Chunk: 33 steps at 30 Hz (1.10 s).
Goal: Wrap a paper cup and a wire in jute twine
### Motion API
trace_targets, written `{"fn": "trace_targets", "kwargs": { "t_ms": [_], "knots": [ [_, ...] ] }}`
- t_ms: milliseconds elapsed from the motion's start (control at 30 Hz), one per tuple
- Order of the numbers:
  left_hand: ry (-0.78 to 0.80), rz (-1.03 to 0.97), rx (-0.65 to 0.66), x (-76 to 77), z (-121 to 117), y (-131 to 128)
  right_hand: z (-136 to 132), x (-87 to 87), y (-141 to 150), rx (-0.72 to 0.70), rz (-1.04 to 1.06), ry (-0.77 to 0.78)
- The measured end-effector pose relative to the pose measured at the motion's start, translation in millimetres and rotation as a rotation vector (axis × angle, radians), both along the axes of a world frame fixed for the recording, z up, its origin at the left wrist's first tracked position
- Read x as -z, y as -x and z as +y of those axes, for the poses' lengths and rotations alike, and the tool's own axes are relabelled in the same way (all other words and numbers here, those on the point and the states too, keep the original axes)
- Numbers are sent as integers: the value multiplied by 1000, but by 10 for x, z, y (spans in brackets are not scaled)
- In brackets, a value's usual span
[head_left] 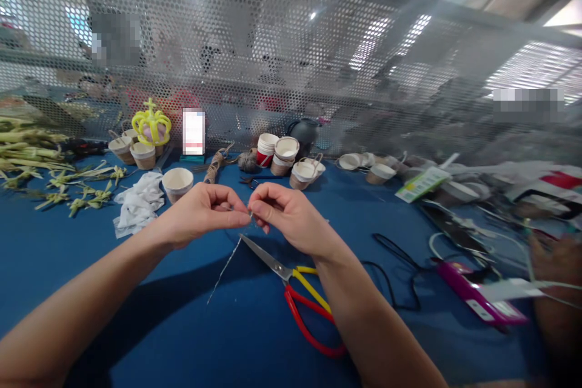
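Craft workshop: scissors [282, 271], twine [214, 170], paper cups [285, 150].

A thin, pale string [225, 269] with a twisted look was seen almost straight above or on the blue table [173, 309], slanted down leftward from beside the tip of the scissors [268, 259]. A fine strand [251, 214] was pinched between the left hand [211, 216] and right hand [291, 216], mostly hidden by fingertips; whether both were joined could not be told.

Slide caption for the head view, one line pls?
Left hand and right hand share a fingertip grip on something tiny above a blue table, near scissors and a thin strand.
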<state>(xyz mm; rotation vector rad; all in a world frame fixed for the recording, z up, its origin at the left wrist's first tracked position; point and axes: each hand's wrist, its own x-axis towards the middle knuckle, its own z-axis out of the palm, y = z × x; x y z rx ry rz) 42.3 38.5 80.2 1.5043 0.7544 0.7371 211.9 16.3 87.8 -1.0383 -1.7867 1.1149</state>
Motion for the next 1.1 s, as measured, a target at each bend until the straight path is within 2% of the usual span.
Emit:
{"fn": "trace_targets", "kwargs": {
  "t_ms": [167, 300, 567, 800, 900, 1100],
  "knots": [
    [-69, 47, -92, 130, 34, -45, -1, 17, 11, 77, -117, -70],
    [-66, 29, -105, 188, 53, -70, 14, 34, 6, 131, -166, -85],
    [123, -92, -40, 159, 46, -63, 50, 54, -23, -4, 86, 81],
    [228, -136, -13, 109, 29, -68, 58, 72, -31, -15, 83, 70],
    [174, -107, 2, 120, 42, -49, 51, 66, -27, -12, 68, 66],
    [-151, -25, -116, 190, 42, -77, 57, 85, -19, 21, 52, 69]
  ]
}}
